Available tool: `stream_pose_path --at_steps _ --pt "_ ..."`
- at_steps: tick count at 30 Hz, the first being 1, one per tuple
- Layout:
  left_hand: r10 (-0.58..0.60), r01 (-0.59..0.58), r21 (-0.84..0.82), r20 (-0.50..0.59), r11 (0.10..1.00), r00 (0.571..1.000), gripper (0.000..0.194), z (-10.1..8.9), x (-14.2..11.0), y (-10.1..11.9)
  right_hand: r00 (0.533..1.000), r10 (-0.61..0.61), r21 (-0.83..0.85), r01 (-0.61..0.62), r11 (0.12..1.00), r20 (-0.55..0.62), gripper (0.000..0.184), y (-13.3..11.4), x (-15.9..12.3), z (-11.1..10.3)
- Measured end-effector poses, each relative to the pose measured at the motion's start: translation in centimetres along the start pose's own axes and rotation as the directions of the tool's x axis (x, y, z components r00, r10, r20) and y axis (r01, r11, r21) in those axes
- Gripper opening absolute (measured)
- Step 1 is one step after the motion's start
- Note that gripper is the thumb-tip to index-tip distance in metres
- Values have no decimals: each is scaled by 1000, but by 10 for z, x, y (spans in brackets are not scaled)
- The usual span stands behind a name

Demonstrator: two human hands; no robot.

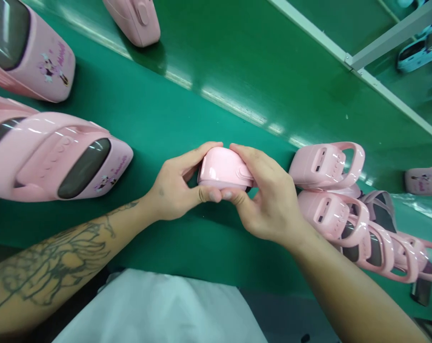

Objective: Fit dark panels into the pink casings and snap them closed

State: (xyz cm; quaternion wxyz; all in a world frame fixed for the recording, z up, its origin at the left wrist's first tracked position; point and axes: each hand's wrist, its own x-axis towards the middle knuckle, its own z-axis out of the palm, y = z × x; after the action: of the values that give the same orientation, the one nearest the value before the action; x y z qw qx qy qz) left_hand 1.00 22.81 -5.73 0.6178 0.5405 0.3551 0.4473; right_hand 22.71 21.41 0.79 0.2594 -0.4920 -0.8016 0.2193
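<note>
Head cam: L hand (175, 188) + R hand (271, 197) grip pink casing (223, 165)

both hands (176, 186) (269, 193) curled, close together

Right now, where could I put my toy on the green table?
The green table is bare between the Minnie-printed pink casings on the left and the left hand. Another bare patch lies between the light shirt and the pink casing held by that hand and the right hand. It's crowded on the right, where loop-handled pink casings bunch together.
</note>
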Motion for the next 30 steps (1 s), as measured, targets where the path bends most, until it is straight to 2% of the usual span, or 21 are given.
stream_pose_path --at_steps 3,6,7,9,10,12,15,17,19,22,24,26,27,28,30 --pt "-41 38 -189 -14 981 999 72 -4 9 -1 999 26 19 -25 1000 -23 66 1 5 3" --pt "-92 55 -397 -74 916 993 59 -7 15 8 984 53 101 -37 994 -169 93 2 -2 10" --pt "-119 60 -463 -99 884 988 54 -7 17 14 972 111 148 -82 986 -205 103 1 -7 14" --pt "-203 79 -577 -154 813 967 45 -3 18 29 947 263 265 -210 941 -186 112 -5 -18 26" --pt "-256 89 -624 -184 777 949 42 1 19 37 935 316 313 -255 915 -163 111 -9 -22 33" --pt "-366 109 -695 -233 710 901 44 13 21 51 919 353 380 -268 886 -175 99 -20 -28 44" --pt "-497 185 -736 -229 651 837 54 37 24 63 883 324 383 -185 905 -339 82 -36 -29 51" --pt "-535 244 -740 -181 627 825 57 52 26 65 832 292 323 -145 935 -472 79 -42 -28 51" --pt "-538 273 -745 -136 609 832 57 65 30 61 785 238 254 -107 961 -572 75 -44 -29 48" --pt "-482 248 -723 -133 645 866 55 76 38 49 751 138 166 -39 985 -646 67 -40 -33 42" --pt "-349 111 -651 -249 751 903 53 75 46 40 740 94 115 -22 993 -666 67 -35 -37 37" --pt "-120 -83 -476 -380 875 917 58 71 52 32 744 73 79 -28 997 -664 69 -29 -43 32" --pt "-11 -146 -363 -397 920 918 62 69 55 28 754 73 72 -34 997 -652 69 -26 -45 31" --pt "69 -177 -252 -387 951 920 65 67 56 25 768 76 68 -42 997 -636 70 -24 -47 29" --pt "123 -169 -100 -360 980 925 67 65 56 18 799 86 65 -59 996 -595 71 -19 -52 28"
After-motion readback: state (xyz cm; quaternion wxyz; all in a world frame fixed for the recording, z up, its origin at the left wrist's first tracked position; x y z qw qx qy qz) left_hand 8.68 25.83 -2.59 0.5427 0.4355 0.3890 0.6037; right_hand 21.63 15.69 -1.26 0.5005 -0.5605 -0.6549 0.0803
